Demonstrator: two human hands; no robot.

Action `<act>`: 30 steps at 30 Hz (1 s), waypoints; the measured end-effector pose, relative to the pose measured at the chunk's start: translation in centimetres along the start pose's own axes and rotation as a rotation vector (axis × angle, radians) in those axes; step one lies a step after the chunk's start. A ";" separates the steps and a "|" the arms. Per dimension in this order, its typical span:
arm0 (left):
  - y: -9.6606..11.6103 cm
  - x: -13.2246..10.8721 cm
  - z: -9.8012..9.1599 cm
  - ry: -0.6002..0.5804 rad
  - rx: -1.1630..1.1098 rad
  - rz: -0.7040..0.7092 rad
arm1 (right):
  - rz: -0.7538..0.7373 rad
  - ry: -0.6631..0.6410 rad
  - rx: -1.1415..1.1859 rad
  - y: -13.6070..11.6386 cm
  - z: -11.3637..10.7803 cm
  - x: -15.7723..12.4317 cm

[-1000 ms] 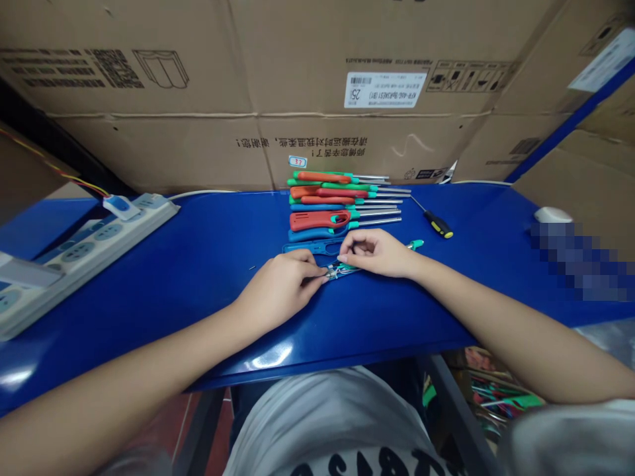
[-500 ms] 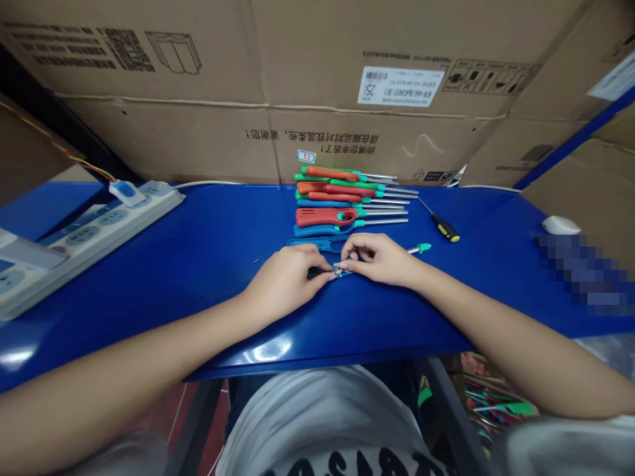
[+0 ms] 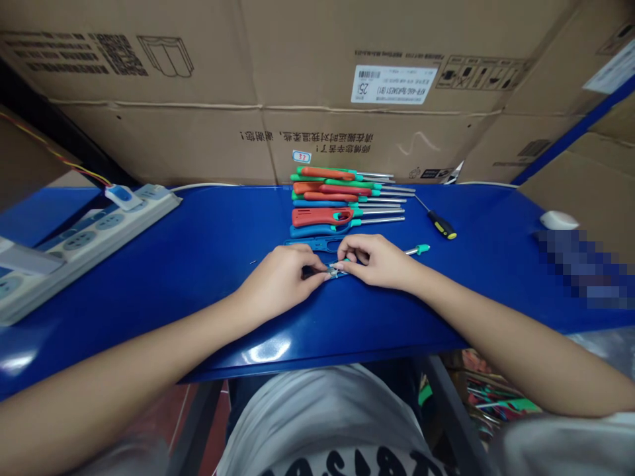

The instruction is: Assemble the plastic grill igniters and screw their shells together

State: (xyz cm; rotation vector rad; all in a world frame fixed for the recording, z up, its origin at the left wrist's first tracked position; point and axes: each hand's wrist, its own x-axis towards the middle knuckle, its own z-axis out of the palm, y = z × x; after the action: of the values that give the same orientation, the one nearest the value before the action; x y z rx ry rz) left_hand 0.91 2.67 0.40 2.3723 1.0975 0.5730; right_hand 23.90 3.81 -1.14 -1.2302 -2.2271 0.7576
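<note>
My left hand [image 3: 285,274] and my right hand [image 3: 374,261] meet over an opened blue lighter body [image 3: 339,272] lying on the blue table. Thumb and finger of the left pinch its left part, where small metal and clear pieces show. The right hand's fingertips press on the same body just beside them. A metal tube with a green tip [image 3: 422,249] sticks out to the right from under the right hand. Just behind the hands lies a blue half shell [image 3: 302,244]. Inner parts of the lighter are mostly covered by fingers.
Finished-looking red, orange, green and blue lighters [image 3: 322,217] lie in a stack behind. A black-yellow screwdriver [image 3: 442,226] is at their right. A power strip [image 3: 94,241] runs along the left, and a cardboard wall [image 3: 198,145] closes the back. A tiny metal pin [image 3: 253,262] lies left.
The view has shifted slightly. Both hands stay at the blue lighter body with nearly the same grip; only small fingertip movement shows.
</note>
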 end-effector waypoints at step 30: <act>0.5 -0.3 0.7 0.037 0.091 0.000 | 0.021 -0.073 0.212 0.7 -0.2 0.1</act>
State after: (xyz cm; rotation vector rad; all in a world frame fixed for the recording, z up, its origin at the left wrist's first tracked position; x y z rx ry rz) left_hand 1.42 2.00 0.10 2.4480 1.1629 0.5812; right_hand 24.43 4.25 -1.41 -1.1403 -2.1288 1.0324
